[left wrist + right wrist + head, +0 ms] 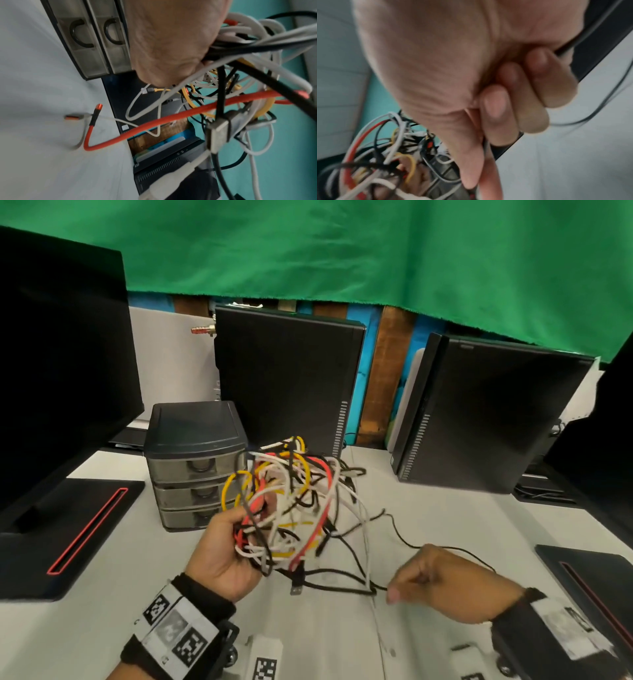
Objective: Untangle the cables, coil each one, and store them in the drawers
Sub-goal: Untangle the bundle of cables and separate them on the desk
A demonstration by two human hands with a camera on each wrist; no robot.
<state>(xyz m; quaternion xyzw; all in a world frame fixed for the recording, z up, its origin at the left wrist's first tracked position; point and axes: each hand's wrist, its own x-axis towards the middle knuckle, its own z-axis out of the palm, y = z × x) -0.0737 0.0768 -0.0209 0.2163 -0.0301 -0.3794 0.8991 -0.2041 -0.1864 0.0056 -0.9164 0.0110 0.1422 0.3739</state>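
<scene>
A tangle of white, black, yellow and red cables [291, 501] hangs above the white table, gripped from the left by my left hand [226, 546]. In the left wrist view the same bundle [240, 94] spills past my left hand [171, 40], with a red cable [154, 121] trailing down to the table. My right hand [445, 580] pinches a thin black cable [342, 587] that runs back into the tangle; in the right wrist view its curled fingers [530, 94] close round that cable. A small dark three-drawer unit [195, 467] stands behind the left hand, all drawers closed.
Two black computer cases [287, 378] [486, 412] stand upright at the back of the table [445, 525]. A monitor [61, 364] with its black base [68, 529] stands at the left; another base [589, 573] lies at the right. A green cloth hangs behind.
</scene>
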